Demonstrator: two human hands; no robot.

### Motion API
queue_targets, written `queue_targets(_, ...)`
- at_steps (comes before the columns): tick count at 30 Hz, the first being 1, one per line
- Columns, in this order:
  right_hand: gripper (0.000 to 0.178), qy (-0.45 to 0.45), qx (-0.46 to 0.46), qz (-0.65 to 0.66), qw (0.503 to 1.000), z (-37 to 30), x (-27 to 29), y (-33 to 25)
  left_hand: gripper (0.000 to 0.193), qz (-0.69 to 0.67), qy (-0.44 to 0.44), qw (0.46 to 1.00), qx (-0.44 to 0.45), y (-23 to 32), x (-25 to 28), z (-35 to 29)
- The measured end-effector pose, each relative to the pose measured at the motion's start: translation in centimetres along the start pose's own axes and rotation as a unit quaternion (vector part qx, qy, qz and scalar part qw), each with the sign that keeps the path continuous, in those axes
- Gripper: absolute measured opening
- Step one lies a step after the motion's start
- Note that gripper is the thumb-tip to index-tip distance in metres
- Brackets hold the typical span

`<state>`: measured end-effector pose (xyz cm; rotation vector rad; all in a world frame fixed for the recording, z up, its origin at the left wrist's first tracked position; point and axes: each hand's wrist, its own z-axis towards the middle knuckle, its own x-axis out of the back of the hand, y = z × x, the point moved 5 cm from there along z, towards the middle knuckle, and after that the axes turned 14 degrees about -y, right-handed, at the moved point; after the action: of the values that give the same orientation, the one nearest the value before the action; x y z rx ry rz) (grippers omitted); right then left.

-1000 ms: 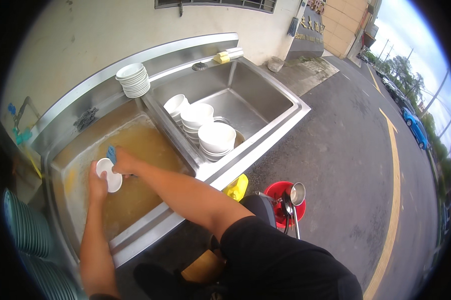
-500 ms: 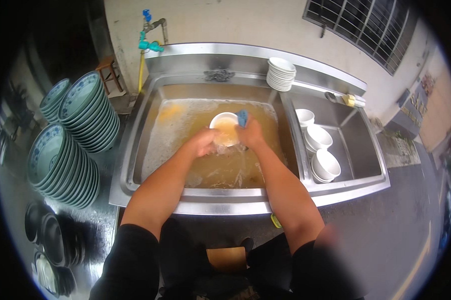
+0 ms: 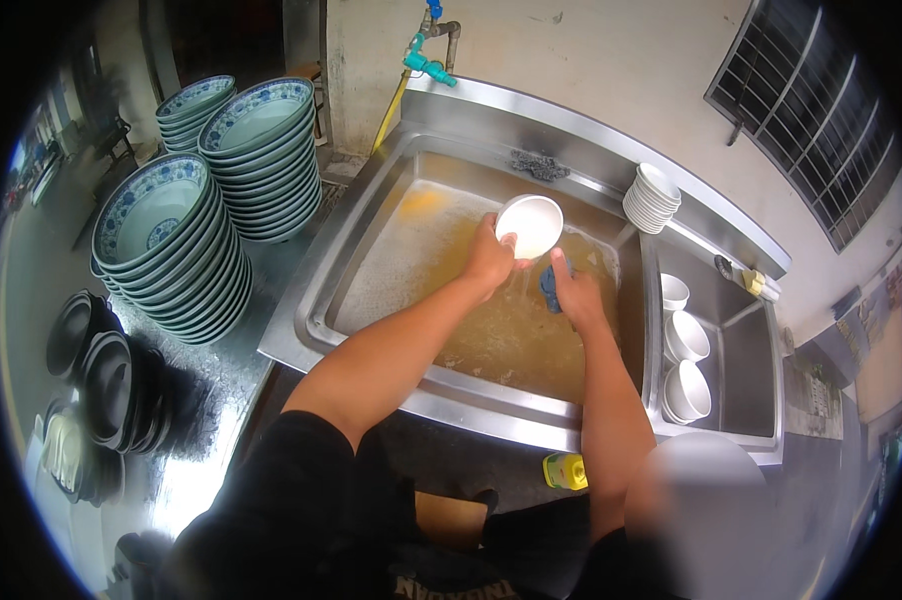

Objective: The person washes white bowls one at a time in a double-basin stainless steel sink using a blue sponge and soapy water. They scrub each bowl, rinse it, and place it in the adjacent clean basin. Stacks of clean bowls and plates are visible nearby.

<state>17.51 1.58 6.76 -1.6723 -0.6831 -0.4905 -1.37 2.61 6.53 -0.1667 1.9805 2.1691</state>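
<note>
- Above the brown water in the sink, the left hand grips a tilted white bowl, thumb over its rim.
- Just beside the bowl, the right hand is closed on a blue cloth.
- At the sink's back edge, small white dishes stand stacked.
- Inside the right basin sit more white bowls.
- On the left, green bowls stand piled.

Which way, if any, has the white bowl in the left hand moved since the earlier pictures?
Yes: in the head view, the white bowl in the left hand has moved toward the steel backsplash, apparently lifted above the water.
</note>
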Motion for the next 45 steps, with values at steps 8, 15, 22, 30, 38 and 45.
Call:
queue_targets(8,0.063,-0.268,-0.043,-0.134,0.953,0.3,-2.0,2.1,0.044,0.005,-0.056,0.995,0.077,-1.4,1.7,1.0)
queue_targets(15,0.040,-0.086,0.050,0.115,0.988,1.1,-1.2,2.8,0.039,0.175,-0.236,0.952,0.082,-4.5,-1.5,0.3)
queue_targets(22,0.038,-0.042,-0.058,0.063,0.995,3.6,-1.0,6.8,0.036,0.487,-0.308,0.817,0.034,-9.3,0.0,2.4)
queue_targets(30,0.048,-0.036,0.000,0.031,0.999,0.7,-0.8,1.7,0.032,0.591,-0.405,0.685,0.132,-14.5,0.8,0.6)
queue_targets(38,0.057,0.228,0.245,-0.132,0.933,-5.3,4.1,-6.5,0.035,0.608,-0.549,0.559,0.128,-14.8,-3.7,-2.6)
queue_targets(45,0.040,0.328,0.216,-0.128,0.911,-7.3,18.4,-5.0,0.045,0.624,-0.567,0.527,0.104,-20.2,0.0,-1.2)
